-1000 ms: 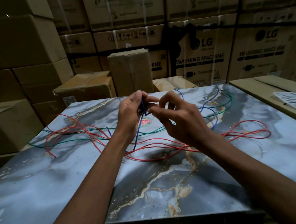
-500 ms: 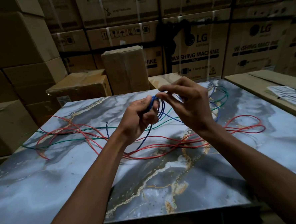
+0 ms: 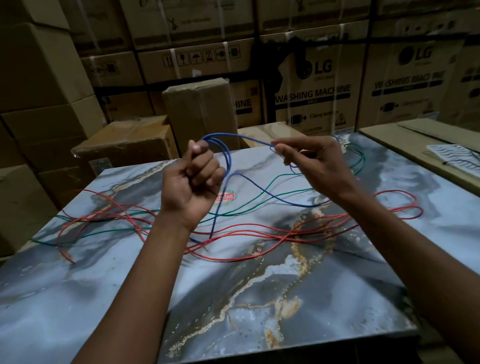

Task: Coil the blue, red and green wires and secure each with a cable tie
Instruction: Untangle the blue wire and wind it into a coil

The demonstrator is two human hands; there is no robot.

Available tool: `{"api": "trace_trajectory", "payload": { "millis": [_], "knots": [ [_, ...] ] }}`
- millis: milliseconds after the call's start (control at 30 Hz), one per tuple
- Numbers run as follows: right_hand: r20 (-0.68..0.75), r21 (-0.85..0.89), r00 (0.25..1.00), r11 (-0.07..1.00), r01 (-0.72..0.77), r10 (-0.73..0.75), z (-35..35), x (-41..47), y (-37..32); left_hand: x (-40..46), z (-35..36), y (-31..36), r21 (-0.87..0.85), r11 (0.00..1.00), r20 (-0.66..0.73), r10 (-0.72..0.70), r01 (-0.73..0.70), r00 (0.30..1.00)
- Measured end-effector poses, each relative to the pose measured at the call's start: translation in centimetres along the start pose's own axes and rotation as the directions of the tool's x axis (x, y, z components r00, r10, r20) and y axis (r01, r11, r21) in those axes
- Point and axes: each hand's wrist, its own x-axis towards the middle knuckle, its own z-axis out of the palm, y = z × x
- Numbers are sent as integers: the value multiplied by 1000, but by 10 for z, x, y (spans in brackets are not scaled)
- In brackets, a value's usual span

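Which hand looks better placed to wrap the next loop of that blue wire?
Probably the right hand. It pinches the free run of the blue wire trailing to the tabletop, while the left hand is fisted around the loops already gathered and serves as the anchor.

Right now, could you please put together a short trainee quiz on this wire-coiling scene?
1. True or false: the red wire is already coiled and tied.
2. Which wire do both hands hold? A) green B) blue C) red
3. Fill in: the green wire lies loose on the marbled ____.

Key
1. False; it lies spread loose.
2. B; the left hand grips the blue wire loops, the right hand pinches it.
3. table.
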Motion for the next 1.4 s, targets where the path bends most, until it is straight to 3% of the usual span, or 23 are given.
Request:
{"api": "trace_trajectory", "payload": {
  "millis": [233,400,533,767,867,967,1200,1300,1400],
  "knots": [
    [187,-233,980,966,114,-70,14,-11,1,0,-5,8,12,970,-324,233,-242,917],
    [299,-442,936,843,306,-183,20,-14,-1,-1,-12,19,104,931,-448,358,-350,819],
    [395,-521,890,742,422,-229,29,-16,-10,0,-11,19,161,924,-489,380,-346,785],
    [453,-516,821,649,559,-348,41,-27,-32,1,-7,2,364,907,-447,370,-212,815],
    [439,-485,813,660,573,-383,45,-30,-35,2,0,-9,532,836,-397,388,-135,832],
    [388,-463,815,674,576,-430,47,-32,-36,1,4,-23,711,703,-359,379,-14,853],
    [113,-491,862,727,481,-494,33,-24,-28,1,2,-40,904,422,-207,284,72,936],
    [-7,-416,900,820,393,-435,26,-18,-26,-1,10,-45,876,476,-202,209,81,957],
    [-25,-371,921,859,352,-388,23,-16,-28,1,11,-38,866,495,-165,159,66,973]
  ]
}}
